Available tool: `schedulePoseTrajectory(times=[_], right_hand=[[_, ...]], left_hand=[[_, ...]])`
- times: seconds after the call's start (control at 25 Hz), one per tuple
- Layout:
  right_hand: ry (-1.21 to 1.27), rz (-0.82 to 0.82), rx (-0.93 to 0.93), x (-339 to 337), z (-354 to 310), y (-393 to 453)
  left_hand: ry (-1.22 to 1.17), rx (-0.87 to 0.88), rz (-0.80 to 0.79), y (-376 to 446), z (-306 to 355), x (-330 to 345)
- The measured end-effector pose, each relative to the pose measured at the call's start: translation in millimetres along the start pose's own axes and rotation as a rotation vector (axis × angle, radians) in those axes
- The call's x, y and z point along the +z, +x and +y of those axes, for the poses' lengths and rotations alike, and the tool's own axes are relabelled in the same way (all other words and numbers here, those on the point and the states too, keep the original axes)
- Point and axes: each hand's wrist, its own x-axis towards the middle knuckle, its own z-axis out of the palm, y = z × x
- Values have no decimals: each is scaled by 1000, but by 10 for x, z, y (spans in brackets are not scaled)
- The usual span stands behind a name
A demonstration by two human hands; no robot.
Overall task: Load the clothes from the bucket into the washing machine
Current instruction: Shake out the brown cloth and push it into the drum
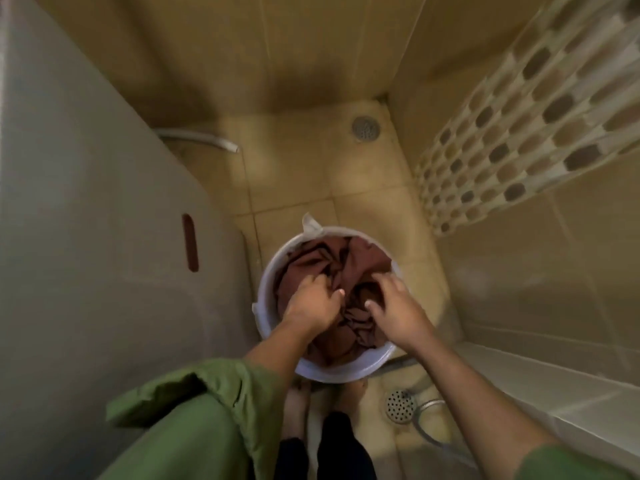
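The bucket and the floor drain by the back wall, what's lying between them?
In the head view, only bare tiled floor lies between the bucket and the floor drain. A grey hose end lies off to the left, not in that stretch.

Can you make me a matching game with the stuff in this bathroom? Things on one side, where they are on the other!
Things:
1. reddish-brown crumpled clothes
2. round metal floor drain
3. round perforated shower head
4. brown-spotted shower curtain

Places:
A. in the far floor corner
B. hanging at the upper right
C. inside the white round plastic bucket
D. lying on the floor near the feet

Pairs: 1-C, 2-A, 3-D, 4-B
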Motion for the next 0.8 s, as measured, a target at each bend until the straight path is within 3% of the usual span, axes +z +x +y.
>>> schedulePoseTrajectory(times=[0.16,0.24,0.36,0.52,0.68,0.8], right_hand=[[151,166,127,112,229,659],[219,106,189,147,250,930],[177,7,245,321,216,1027],[195,64,173,635,119,456],[218,111,82,606,121,2],[348,188,255,492,149,-12]], left_hand=[[11,-9,169,538,-245,103],[-84,-38,199,711,-409,99],[-110,-102,119,835,-607,131],[44,-130,21,608,-604,144],[-285,-216,52,220,-522,-17],[-673,-364,21,13,-413,-177]])
